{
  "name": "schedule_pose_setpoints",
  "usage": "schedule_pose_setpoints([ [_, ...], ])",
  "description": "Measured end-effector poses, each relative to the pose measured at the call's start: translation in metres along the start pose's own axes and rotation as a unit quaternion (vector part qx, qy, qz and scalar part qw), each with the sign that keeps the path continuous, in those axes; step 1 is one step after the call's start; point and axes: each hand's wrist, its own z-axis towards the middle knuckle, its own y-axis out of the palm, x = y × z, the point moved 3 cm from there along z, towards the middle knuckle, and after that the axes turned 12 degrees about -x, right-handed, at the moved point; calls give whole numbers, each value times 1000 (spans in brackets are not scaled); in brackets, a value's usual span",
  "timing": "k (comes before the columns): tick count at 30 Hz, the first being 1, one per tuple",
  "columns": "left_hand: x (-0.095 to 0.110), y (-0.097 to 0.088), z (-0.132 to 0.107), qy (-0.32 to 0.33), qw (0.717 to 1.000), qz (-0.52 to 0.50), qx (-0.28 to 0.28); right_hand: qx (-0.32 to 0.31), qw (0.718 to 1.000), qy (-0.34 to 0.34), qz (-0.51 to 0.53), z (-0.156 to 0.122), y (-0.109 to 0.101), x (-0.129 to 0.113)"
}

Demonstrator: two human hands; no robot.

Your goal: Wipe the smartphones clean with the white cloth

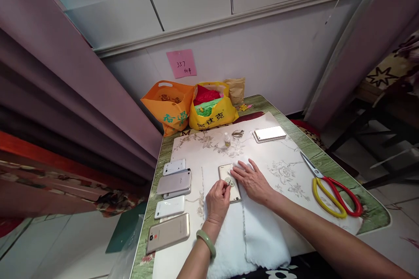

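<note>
A gold phone [228, 178] lies back-up on a white cloth [262, 235] in the middle of the table. My left hand [217, 202], with a green bangle at the wrist, is closed in a pinch over the phone's lower left part, next to a small round piece [228, 181] on its back. My right hand [252, 181] rests flat across the phone's right side and a white wipe [241, 165], fingers stretched out.
Several more phones [173, 183] lie in a column along the table's left edge, and another [270, 133] at the back. A small bottle [227, 140] and a metal clip [238, 133] stand behind. Red-and-yellow scissors [330, 189] lie right. Orange [168, 107] and yellow [212, 107] bags sit against the wall.
</note>
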Motion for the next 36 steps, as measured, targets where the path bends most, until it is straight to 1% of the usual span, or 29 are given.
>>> schedule_pose_setpoints([
  [2,0,0,0,0,1000,0,-2,-5,1000,-18,-6,19,-5,-2],
  [5,1,0,0,-3,1000,1,-1,-31,997,-72,1,41,-9,-5],
  [7,0,0,-1,-3,1000,1,2,-45,994,-100,12,44,-9,-5],
  [9,0,1,-2,-2,1000,1,5,-42,993,-112,22,36,-5,-1],
  [11,0,1,-2,-1,1000,1,5,-20,994,-107,22,23,0,3],
  [13,0,1,-2,-1,1000,1,2,5,996,-85,12,10,4,8],
  [15,-1,1,-1,-2,1000,1,-3,18,998,-60,1,4,6,10],
  [17,-1,1,-1,-3,1000,1,-5,20,999,-40,-8,7,4,8],
  [20,0,1,0,-3,1000,4,-3,10,999,-26,-19,22,-3,2],
  [22,0,1,-1,-1,1000,6,0,-6,999,-45,-18,33,-6,-3],
  [24,0,0,-2,0,1000,11,4,-23,996,-81,-8,39,-6,-6],
  [26,0,0,-2,0,1000,17,6,-29,994,-106,4,38,-3,-5],
  [27,0,0,-2,0,1000,18,7,-23,994,-107,8,36,-2,-3],
  [29,-1,1,-2,1,1000,18,5,0,997,-82,7,31,1,1],
  [32,-1,1,-1,-1,1000,12,2,33,999,-19,-6,26,1,4],
  [34,-1,2,-1,-4,1000,8,0,34,999,3,-14,28,-1,2],
  [36,-1,2,-1,-5,1000,7,-1,23,1000,1,-17,34,-5,-1],
])
